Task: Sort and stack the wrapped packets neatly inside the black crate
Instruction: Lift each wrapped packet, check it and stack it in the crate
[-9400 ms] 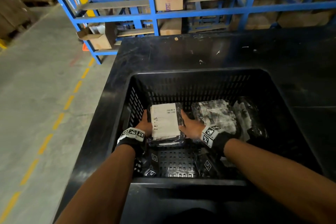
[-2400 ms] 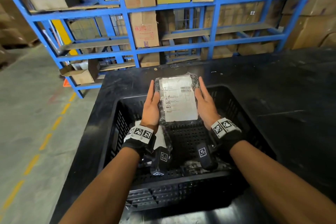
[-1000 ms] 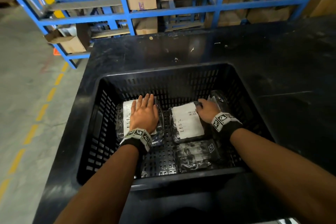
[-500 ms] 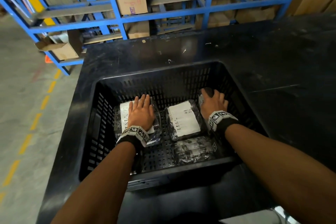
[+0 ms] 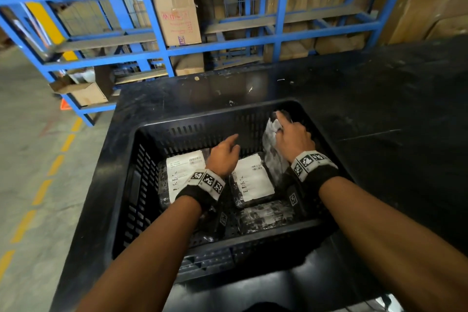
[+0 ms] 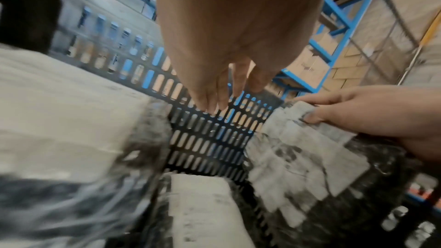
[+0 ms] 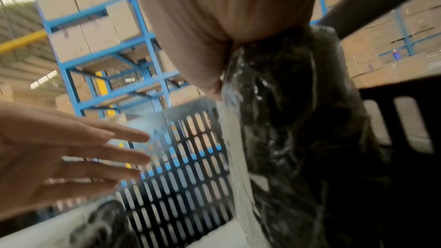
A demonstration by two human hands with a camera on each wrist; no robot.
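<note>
Right hand (image 5: 293, 139): curled round the upper edge of a wrapped packet (image 5: 272, 152), holding it on edge, tilted, at about 2 o'clock inside the crate; its fingertips are hidden behind the wrap in the right wrist view
Held packet: clear crinkled film over a dark content with a pale sheet on one face; its lower end is hidden behind the wrist band, so whether it touches the crate floor cannot be told
Left hand (image 5: 224, 157): holds nothing; fingers loosely spread and nearly straight above the crate's middle, pointing toward 12 o'clock; blurred in both wrist views
Black crate (image 5: 121, 185): slotted walls and a perforated floor; it stands on the black table (image 5: 379, 99); its near wall is partly covered by both forearms
Left packet (image 5: 182, 172): flat on the crate floor at 9 o'clock, white label up; its near end is hidden under the left wrist band
Middle packet (image 5: 253, 180): flat at the centre, white label up, just beside the left one
Near packet (image 5: 266, 215): flat at 5 o'clock, dark face up, touching the middle packet's near edge; print unreadable
Beyond the table: blue racking (image 5: 157, 20) with cardboard boxes (image 5: 177, 15) at 12 o'clock; the top is cut off by the frame
</note>
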